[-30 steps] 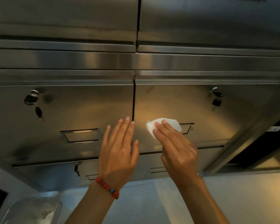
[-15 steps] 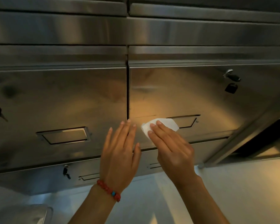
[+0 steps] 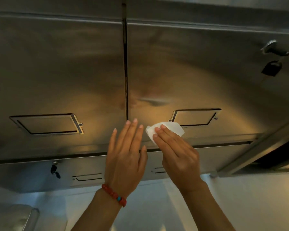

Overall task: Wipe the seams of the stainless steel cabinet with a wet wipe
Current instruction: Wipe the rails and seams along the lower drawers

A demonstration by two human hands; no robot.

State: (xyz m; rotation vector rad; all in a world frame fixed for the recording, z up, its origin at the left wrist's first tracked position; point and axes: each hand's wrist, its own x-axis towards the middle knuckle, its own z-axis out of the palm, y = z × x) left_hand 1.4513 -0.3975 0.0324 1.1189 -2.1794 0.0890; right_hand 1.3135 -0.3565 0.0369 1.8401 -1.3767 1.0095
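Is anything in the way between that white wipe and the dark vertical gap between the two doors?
Yes: the left hand lies flat over the lower end of the seam, just left of the wet wipe under the right hand. Higher up, the seam is bare.

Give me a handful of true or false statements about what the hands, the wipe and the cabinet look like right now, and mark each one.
1. The right hand presses the white wet wipe against the cabinet door with straight fingers. True.
2. The wipe sits left of the vertical seam. False: it lies right of the seam.
3. The left hand holds a second wipe. False: it is flat and holds nothing.
4. A red bead bracelet circles the left wrist. True.
5. A key stands in the right door's lock. True.
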